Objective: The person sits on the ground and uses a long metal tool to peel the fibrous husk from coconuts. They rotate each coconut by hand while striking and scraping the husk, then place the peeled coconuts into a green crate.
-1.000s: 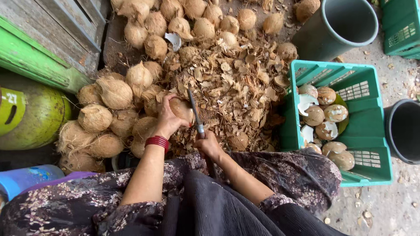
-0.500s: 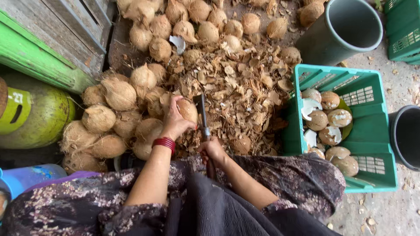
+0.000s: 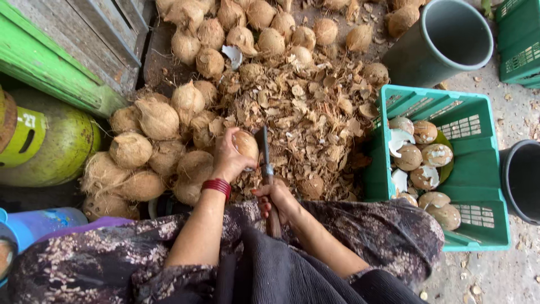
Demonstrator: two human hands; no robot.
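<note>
Head view, left hand (image 3: 228, 160) gripping coconut (image 3: 246, 145), right hand (image 3: 275, 198) clenched around knife (image 3: 265, 169), blade touching coconut

Hands (image 3: 247, 177) with coconut (image 3: 246, 144), knife (image 3: 264, 155)

Yellow label (image 3: 23, 141) — green gas cylinder (image 3: 62, 149), far left.

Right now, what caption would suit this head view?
Left hand steadies a coconut against a knife held by the right hand, beside a green crate.
</note>
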